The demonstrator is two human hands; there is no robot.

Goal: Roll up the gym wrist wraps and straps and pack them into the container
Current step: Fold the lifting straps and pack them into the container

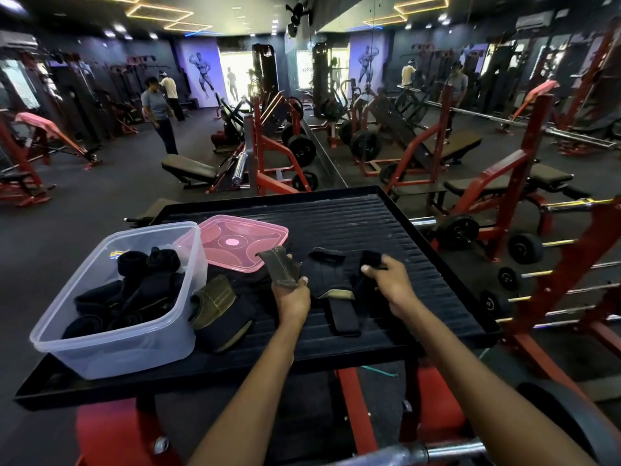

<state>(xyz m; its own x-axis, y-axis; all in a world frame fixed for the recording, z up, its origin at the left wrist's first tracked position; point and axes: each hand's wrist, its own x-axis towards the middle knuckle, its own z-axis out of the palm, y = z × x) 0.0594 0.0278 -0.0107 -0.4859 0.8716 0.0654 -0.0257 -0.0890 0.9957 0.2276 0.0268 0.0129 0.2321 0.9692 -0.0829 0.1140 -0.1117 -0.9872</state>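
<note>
- Both forearms come in from the near edge of the black ribbed tray; the left hand pinches the olive leather end of a strap between thumb and fingers, and the right hand has its fingers curled round the black cloth end.
- Between the hands, the strap's black padded part lies near the middle of the tray, with a black tail pointing toward the near edge.
- To roll it well, I judge it should first be pulled flat and straight, then rolled tight from one end, so the roll does not open in the box.
- A second olive and black strap lies unrolled just beside the clear container, on its right.
- Inside the container, at the near left corner of the tray, there are already several black rolls; some room is left on top.
- A pink lid rests behind it, partly against the far wall of the container.
- Bare tray surface is on the right and far side, good for rolling; the raised rim should stop a roll from falling.
</note>
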